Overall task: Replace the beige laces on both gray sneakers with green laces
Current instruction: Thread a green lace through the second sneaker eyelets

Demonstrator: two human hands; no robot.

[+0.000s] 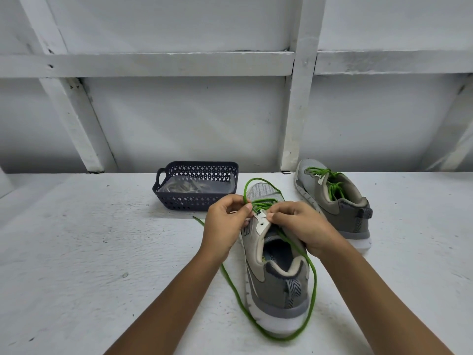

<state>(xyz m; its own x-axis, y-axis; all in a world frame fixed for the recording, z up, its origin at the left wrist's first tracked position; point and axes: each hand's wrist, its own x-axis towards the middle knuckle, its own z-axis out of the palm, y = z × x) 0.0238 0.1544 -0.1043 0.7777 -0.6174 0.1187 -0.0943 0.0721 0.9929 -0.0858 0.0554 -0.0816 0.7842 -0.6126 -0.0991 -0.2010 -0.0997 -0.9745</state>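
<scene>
A gray sneaker [276,283] stands in front of me, heel toward me, with a green lace [313,278] threaded through its lower eyelets. The lace's loose ends loop round the heel and arc over the toe. My left hand [225,221] pinches the lace at the left eyelet flap. On the right side of the tongue, my right hand [299,224] pinches the lace at the eyelets. A second gray sneaker [340,203], laced in green, stands to the right and farther back.
A dark blue plastic basket [179,201] at the back centre holds the beige laces [181,187] in a clear bag. The surface is a white painted table [89,252] against a white wall with wooden battens.
</scene>
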